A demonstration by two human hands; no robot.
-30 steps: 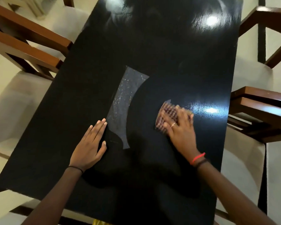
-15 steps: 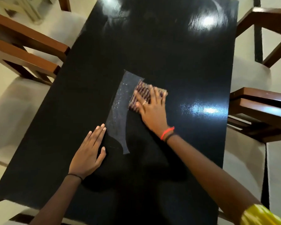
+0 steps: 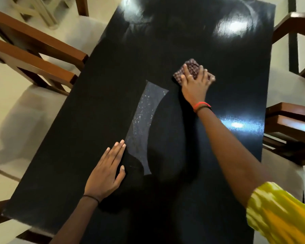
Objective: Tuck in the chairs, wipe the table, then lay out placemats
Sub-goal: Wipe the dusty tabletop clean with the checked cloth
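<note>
A glossy black table (image 3: 95, 111) fills the view. A folded, dark red checked cloth (image 3: 190, 67) lies on it right of centre, and my right hand (image 3: 195, 85) presses flat on it with fingers spread. A pale, dusty curved streak (image 3: 143, 124) marks the tabletop in the middle. My left hand (image 3: 107, 171) rests flat on the table beside the streak's lower end, fingers straight. Wooden chairs with cream seats stand along both long sides.
Two brown wooden chairs (image 3: 33, 55) sit at the left edge, their backs close to the table. Two more chairs (image 3: 292, 127) stand at the right edge. Light glare spots (image 3: 236, 27) shine on the far tabletop. Pale floor shows around.
My right hand has slid the cloth from the streak's upper end away and to the right, farther up the table. My left hand stays pressed in place.
</note>
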